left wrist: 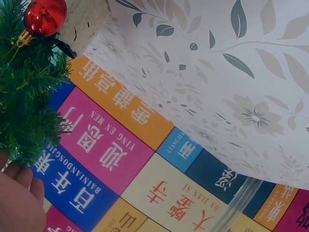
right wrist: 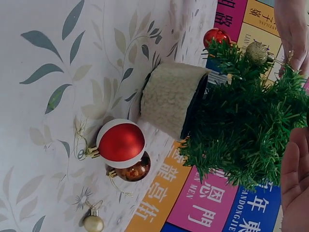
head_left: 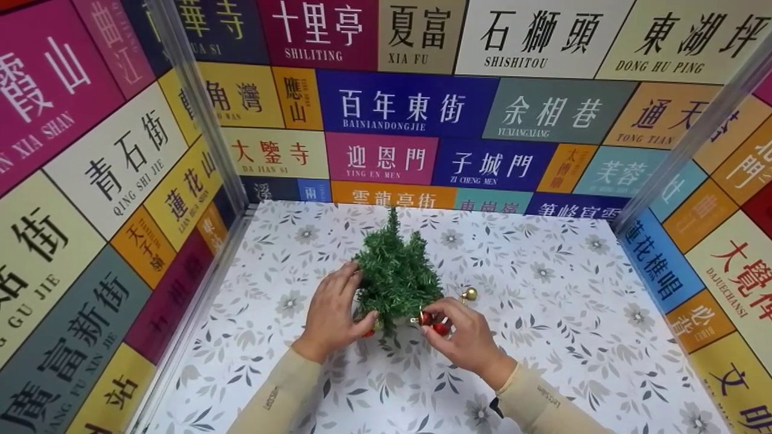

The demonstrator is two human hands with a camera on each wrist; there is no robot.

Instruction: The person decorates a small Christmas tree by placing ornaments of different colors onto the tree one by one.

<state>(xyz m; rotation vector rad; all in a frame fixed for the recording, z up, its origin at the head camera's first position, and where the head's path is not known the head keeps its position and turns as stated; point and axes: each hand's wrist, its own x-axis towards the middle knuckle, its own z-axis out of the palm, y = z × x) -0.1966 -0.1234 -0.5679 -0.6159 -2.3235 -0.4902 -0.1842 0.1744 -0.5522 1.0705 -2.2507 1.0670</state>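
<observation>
A small green Christmas tree (head_left: 398,271) stands upright, its base wrapped in cream fabric (right wrist: 171,96). My left hand (head_left: 335,307) touches the branches on its left side, fingers fairly straight. Below that thumb hangs a shiny red ball (left wrist: 46,17), beside a glittery gold ball (right wrist: 256,53). At the tree's lower right, my right hand (head_left: 467,337) pinches a small red ball ornament (head_left: 426,317) with a gold loop; the fingers partly cover it. In the right wrist view the right hand (right wrist: 295,181) is cut by the edge, and its hold is mostly out of frame.
On the table (head_left: 253,361), right of the tree, lie a red-and-white ball (right wrist: 121,143), a copper-brown ball (right wrist: 135,168) and a small gold ball (head_left: 471,293). Panels with coloured place-name signs (head_left: 398,102) enclose the table at the back and both sides.
</observation>
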